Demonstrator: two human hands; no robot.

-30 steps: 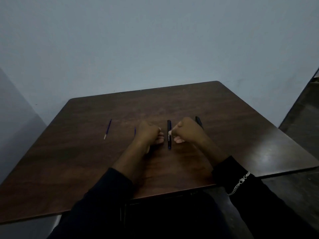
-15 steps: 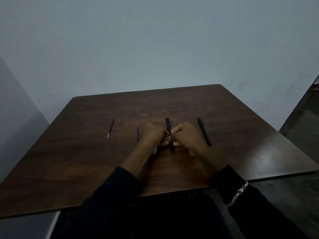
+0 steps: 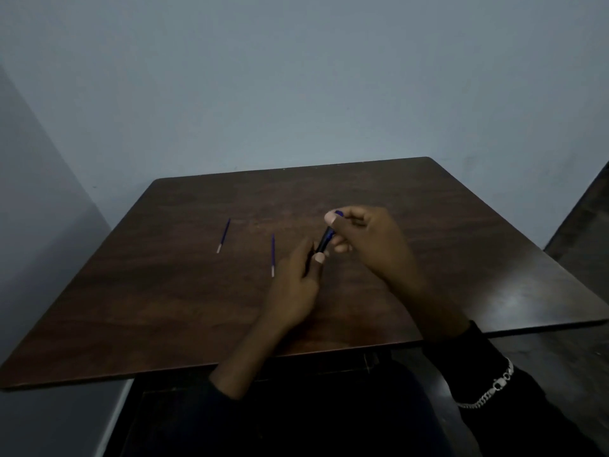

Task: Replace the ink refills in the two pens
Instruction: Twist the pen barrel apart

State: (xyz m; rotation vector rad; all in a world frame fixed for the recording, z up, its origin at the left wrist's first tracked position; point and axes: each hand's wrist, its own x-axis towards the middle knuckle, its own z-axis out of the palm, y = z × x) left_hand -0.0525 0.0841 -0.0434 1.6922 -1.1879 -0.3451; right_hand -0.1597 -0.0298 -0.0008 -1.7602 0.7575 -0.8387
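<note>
Dark pen (image 3: 324, 240) (blue cap), brown table (image 3: 184, 291)

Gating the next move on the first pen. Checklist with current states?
1. Pen held between both hands: ok.
2. Left hand grip on its lower end: ok.
3. Right hand grip on its upper end: ok.
4. Left refill and middle refill lying free on the table: ok.
5. Barrel already separated: cannot tell.
6. Second pen located: cannot tell, not in view.

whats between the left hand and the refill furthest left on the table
A second ink refill lies on the table between them, nearer the left hand than the far-left refill (head view). That hand and the right hand hold the pen.
</note>
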